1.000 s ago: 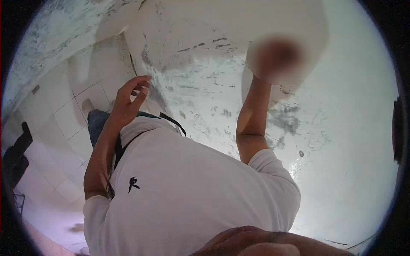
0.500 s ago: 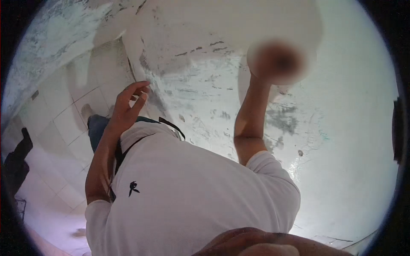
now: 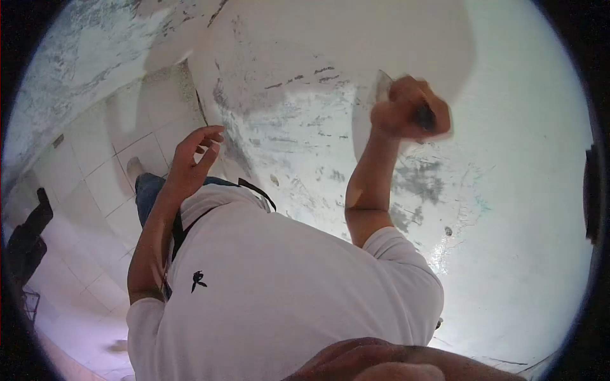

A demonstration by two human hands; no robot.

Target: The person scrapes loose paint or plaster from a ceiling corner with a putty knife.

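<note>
My right hand (image 3: 412, 113) is closed around the dark handle (image 3: 424, 117) of a scraper, up against the patchy white wall (image 3: 305, 120). A pale, thin blade (image 3: 382, 86) shows past the fingers on the left; the rest of the tool is hidden by the hand. My left hand (image 3: 192, 162) hangs in front of my hip with nothing in it, fingers loosely bent and the thumb apart from them. Grey smudges and scraped marks (image 3: 419, 179) spread over the wall below my right hand.
Pale floor tiles (image 3: 95, 190) lie at the left, below where the wall ends. My shoe (image 3: 135, 167) rests on them. A dark object (image 3: 28, 238) stands at the far left edge. Another marked wall surface (image 3: 82, 70) rises at the upper left.
My right hand has moved slightly down in the view and shows more clearly than before. My left hand stays nearly in place, fingers still loosely bent.
</note>
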